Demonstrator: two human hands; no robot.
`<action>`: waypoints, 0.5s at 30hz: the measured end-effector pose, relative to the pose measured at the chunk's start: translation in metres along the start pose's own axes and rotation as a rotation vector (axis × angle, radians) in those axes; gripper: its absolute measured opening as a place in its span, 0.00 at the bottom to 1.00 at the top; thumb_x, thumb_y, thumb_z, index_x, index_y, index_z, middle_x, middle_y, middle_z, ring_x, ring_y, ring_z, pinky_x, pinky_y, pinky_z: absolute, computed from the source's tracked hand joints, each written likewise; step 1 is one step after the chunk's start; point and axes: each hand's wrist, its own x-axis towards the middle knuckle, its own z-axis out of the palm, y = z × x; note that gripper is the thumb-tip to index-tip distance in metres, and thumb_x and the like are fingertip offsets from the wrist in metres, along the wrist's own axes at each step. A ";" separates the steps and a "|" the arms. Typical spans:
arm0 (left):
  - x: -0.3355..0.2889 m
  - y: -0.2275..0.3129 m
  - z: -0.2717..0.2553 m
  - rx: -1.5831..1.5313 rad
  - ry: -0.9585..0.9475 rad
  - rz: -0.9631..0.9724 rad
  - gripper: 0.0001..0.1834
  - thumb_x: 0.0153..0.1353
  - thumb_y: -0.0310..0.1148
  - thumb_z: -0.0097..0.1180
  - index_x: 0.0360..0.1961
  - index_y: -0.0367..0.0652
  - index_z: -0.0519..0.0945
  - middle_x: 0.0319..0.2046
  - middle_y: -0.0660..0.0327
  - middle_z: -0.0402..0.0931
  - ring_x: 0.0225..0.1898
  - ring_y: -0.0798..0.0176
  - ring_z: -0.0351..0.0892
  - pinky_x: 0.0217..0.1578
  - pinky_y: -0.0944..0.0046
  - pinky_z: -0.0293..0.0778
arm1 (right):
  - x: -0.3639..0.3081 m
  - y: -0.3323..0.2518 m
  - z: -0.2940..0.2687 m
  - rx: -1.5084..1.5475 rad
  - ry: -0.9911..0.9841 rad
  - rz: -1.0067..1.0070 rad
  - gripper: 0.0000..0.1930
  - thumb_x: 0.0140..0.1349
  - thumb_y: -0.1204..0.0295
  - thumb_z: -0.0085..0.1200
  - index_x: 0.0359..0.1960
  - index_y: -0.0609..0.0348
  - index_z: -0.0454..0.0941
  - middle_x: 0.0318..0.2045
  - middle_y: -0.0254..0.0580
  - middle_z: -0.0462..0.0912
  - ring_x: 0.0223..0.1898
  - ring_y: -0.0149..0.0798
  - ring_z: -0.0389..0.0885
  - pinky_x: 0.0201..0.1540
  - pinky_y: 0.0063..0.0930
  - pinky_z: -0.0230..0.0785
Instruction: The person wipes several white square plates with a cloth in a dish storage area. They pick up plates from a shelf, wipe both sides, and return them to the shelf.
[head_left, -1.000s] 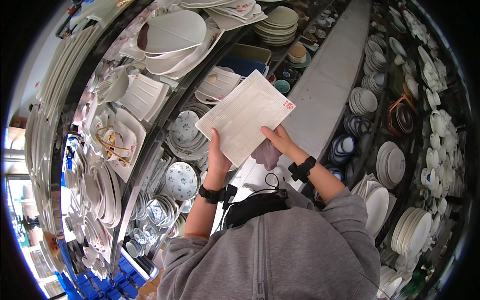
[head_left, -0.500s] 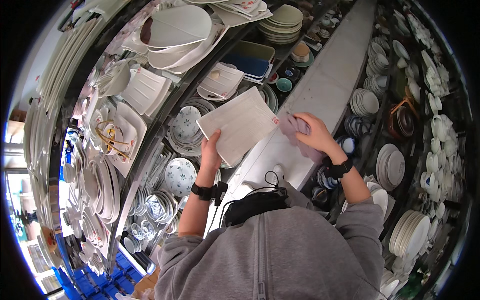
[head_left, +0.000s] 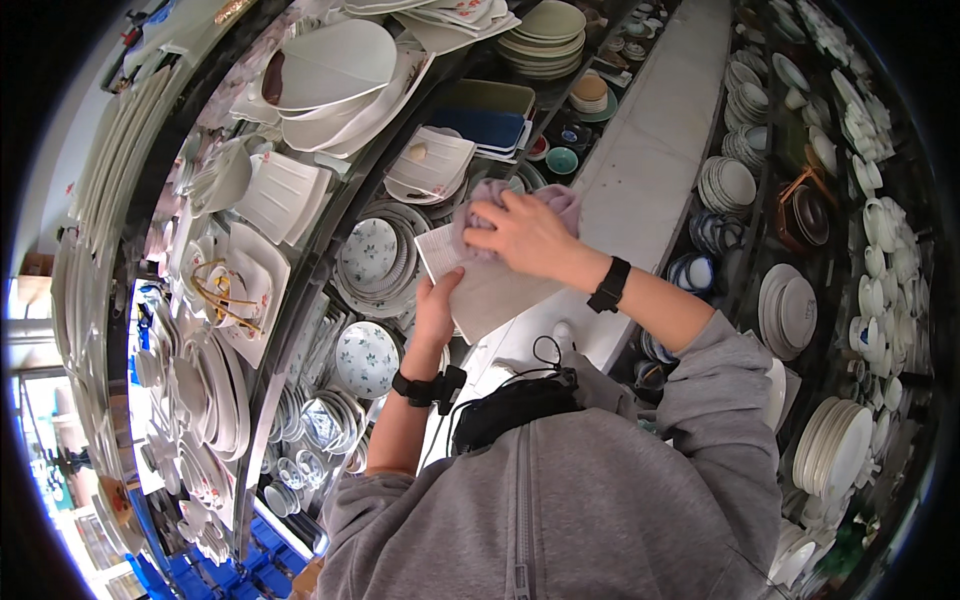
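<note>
My left hand point(head_left: 436, 308) grips a flat rectangular white plate point(head_left: 500, 295) by its near left edge, thumb on the upper face. The plate is held out over the aisle, tilted. My right hand point(head_left: 525, 235) presses a bunched pale purple cloth point(head_left: 485, 205) onto the plate's far part, fingers curled over the cloth. Cloth and hand hide the plate's far right corner. Beyond the plate, a square white dish point(head_left: 430, 160) sits on the left shelf. Round plates with a leaf pattern point(head_left: 370, 252) stand stacked left of my left hand.
Glass-edged shelves on the left carry large white platters point(head_left: 340, 65), green plates point(head_left: 545, 35) and blue trays point(head_left: 480, 130). A pale floor aisle point(head_left: 640, 150) runs away ahead. Shelves on the right hold stacked bowls point(head_left: 727, 185) and white plates point(head_left: 832, 447). Blue crates point(head_left: 225, 580) lie low at left.
My right hand has moved left with the cloth, from beside the plate onto its face. The plate has shifted slightly and its tilt has changed.
</note>
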 end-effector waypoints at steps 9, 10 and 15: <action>-0.002 -0.009 -0.020 0.014 0.041 -0.007 0.19 0.56 0.29 0.50 0.47 0.29 0.69 0.41 0.50 0.74 0.41 0.56 0.76 0.41 0.59 0.73 | -0.101 0.113 0.026 -0.368 -0.473 0.300 0.13 0.46 0.70 0.53 0.36 0.41 0.76 0.38 0.34 0.72 0.41 0.45 0.72 0.37 0.35 0.71; -0.001 -0.007 -0.020 0.006 0.041 -0.018 0.19 0.56 0.29 0.50 0.47 0.29 0.69 0.41 0.50 0.74 0.41 0.56 0.76 0.41 0.59 0.73 | -0.101 0.113 0.023 -0.325 -0.424 0.353 0.13 0.46 0.70 0.52 0.37 0.42 0.75 0.38 0.34 0.72 0.41 0.45 0.72 0.37 0.36 0.71; 0.005 -0.013 -0.017 0.034 0.025 -0.017 0.17 0.55 0.28 0.51 0.45 0.29 0.71 0.38 0.52 0.75 0.39 0.58 0.76 0.39 0.61 0.73 | -0.036 0.024 -0.003 -0.028 -0.111 0.259 0.20 0.42 0.72 0.54 0.42 0.41 0.72 0.43 0.38 0.70 0.41 0.45 0.73 0.38 0.38 0.71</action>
